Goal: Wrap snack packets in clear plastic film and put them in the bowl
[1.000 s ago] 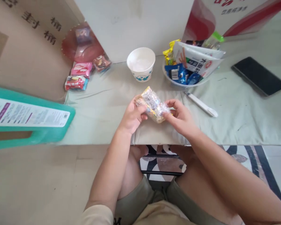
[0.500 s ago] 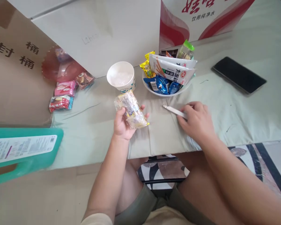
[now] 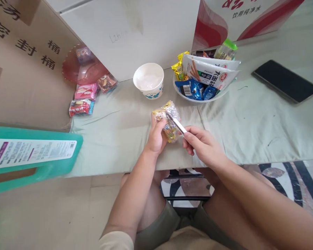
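Note:
My left hand (image 3: 156, 137) is closed around a shiny clear snack packet (image 3: 168, 119) with yellow and blue print, held upright over the pale green table cover (image 3: 250, 118). My right hand (image 3: 200, 144) grips a slim white knife-like tool (image 3: 176, 123), and its tip lies against the top of the packet. Both hands hover near the table's front edge, in front of a white paper cup (image 3: 149, 80).
A white bowl (image 3: 198, 97) heaped with snack packets stands behind the hands. A dark phone (image 3: 285, 80) lies at the right. Small red and pink packets (image 3: 83, 99) and a red plastic dish (image 3: 80, 67) sit by cardboard boxes at the left. A teal container (image 3: 33, 152) juts in.
My right hand lifted the white tool off the table and brought it to the packet. My left hand turned the packet more upright. The camera shifted slightly.

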### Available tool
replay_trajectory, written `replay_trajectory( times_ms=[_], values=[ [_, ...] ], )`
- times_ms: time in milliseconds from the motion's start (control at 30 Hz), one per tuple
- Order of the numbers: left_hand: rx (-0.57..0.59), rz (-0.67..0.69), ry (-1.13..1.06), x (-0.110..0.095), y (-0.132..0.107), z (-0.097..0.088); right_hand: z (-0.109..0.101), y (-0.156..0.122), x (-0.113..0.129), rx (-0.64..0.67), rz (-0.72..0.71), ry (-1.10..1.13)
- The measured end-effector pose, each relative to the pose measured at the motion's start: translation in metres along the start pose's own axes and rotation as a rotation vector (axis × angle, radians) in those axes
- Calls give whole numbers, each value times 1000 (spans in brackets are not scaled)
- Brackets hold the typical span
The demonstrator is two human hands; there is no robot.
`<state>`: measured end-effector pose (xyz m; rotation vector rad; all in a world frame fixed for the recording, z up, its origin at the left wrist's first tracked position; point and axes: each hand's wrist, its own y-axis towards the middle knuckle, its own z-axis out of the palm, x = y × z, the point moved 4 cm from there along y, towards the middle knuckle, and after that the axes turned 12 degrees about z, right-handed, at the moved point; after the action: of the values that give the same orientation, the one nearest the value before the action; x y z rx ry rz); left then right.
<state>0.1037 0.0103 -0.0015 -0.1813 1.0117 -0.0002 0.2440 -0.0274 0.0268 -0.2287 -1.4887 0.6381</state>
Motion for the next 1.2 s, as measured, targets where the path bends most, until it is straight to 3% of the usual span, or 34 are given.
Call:
replay_trajectory(
  times_ms=[200, 400, 500, 600, 733, 833, 900, 933, 1000, 1067, 1133, 1200],
  values=[
    [-72, 81, -102, -24, 3, -6, 4, -1, -7, 30, 71, -227],
    [-210, 176, -190, -54, 17, -36, -2, -5, -3, 27, 83, -473],
    [-280, 214, -155, -53, 21, -44, -24, -1, 4, -232, -85, -634],
    [-285, 196, -118, -35, 12, -35, -47, 6, 8, -544, -277, -810],
    [-212, 143, 156, -14, -17, -21, -66, 15, 2, -702, -305, -1017],
    [-134, 358, 524, -26, -28, -24, -73, 12, 3, -796, -315, -1046],
    [-21, 503, 749, -36, -25, -27, -68, 7, 8, -736, -414, -992],
    [72, 529, 841, -39, -23, -28, -62, 4, 11, -642, -491, -958],
    [269, 489, 967, -38, -17, -29, -44, -2, 14, -390, -645, -906],
    [371, 424, 1019, -35, -14, -30, -27, -5, 15, -194, -723, -914],
    [336, 413, 1017, -36, -13, -32, -17, -5, 13, -106, -711, -973],
    [220, 447, 968, -41, -11, -36, -16, -2, 12, -79, -658, -1017]
  ],
)
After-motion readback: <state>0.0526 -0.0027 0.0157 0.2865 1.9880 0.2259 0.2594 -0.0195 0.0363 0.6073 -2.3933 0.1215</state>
